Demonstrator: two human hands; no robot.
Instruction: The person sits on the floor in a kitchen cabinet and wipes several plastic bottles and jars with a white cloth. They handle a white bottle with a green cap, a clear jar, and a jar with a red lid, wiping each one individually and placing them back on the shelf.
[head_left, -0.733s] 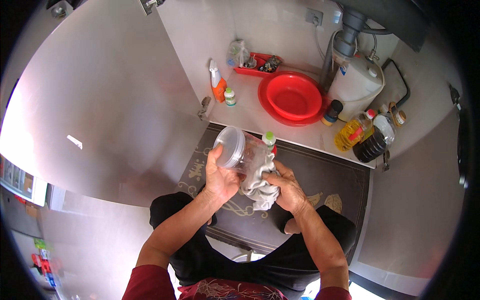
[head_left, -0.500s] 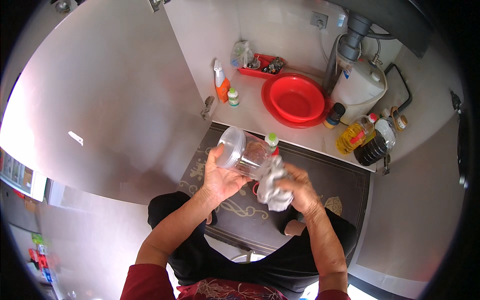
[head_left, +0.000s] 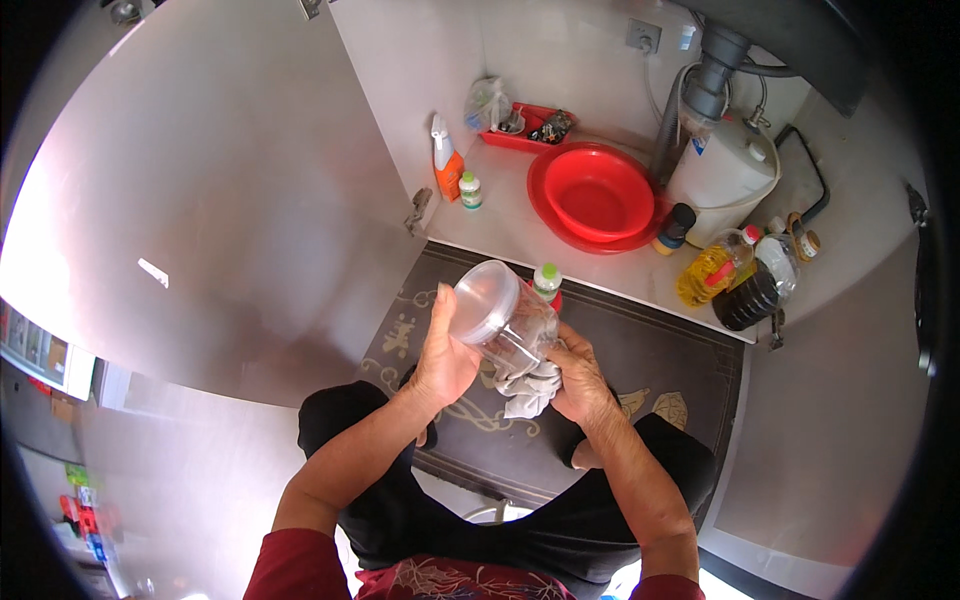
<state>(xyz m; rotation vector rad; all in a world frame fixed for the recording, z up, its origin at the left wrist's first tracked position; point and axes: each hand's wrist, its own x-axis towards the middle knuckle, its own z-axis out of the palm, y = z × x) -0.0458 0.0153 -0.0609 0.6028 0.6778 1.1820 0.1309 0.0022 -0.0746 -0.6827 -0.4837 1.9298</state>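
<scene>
A clear plastic jar (head_left: 522, 328) with a translucent lid is tilted between my two hands, its lidded end up and to the left. My left hand (head_left: 447, 355) grips the jar by its lid side, thumb up along the rim. My right hand (head_left: 580, 375) holds a crumpled pale grey cloth (head_left: 530, 390) against the jar's lower right end. The fingers of that hand are partly hidden behind the jar and cloth. Just beyond the jar, a small bottle with a green cap (head_left: 547, 280) stands beside something red, mostly hidden.
An open cabinet holds red basins (head_left: 600, 195), a red tray (head_left: 530, 128), an orange spray bottle (head_left: 447, 165), a white tank (head_left: 722, 175), a yellow oil bottle (head_left: 715, 265) and a dark bottle (head_left: 748, 298). A cabinet door (head_left: 220, 200) stands open at left. A patterned mat (head_left: 640, 340) covers the floor.
My right hand with the cloth has moved left and under the jar's end, pressing closer to it. The jar has turned slightly, its lid facing me more.
</scene>
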